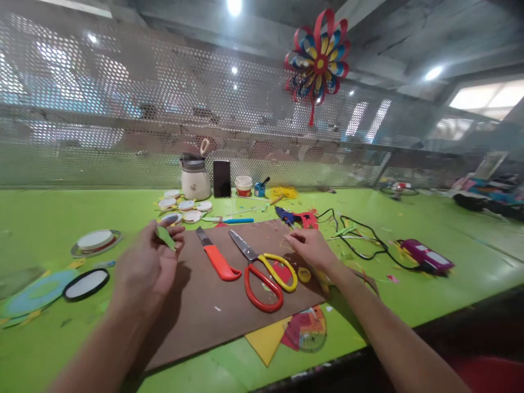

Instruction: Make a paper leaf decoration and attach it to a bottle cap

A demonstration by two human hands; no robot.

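Observation:
My left hand [151, 259] is raised over the left side of a brown board [196, 327], its fingers curled around a small light-green paper piece [166, 238]. Over the board's far right part, my right hand [309, 245] has its fingertips pinched together. A thin yellowish strand shows by them, but whether they grip it I cannot tell. Between the hands lie an orange-handled utility knife [220, 262] and large scissors [262, 267] with one red and one yellow handle. A blue glue gun [285, 215] rests just beyond my right hand.
White round discs [192, 216] cluster at the back left, near a pale jug [195, 180] and a phone [221, 179]. A black cord [368, 232] runs right to a purple box [426, 255]. A yellow paper piece [266, 341] pokes out under the board's front edge.

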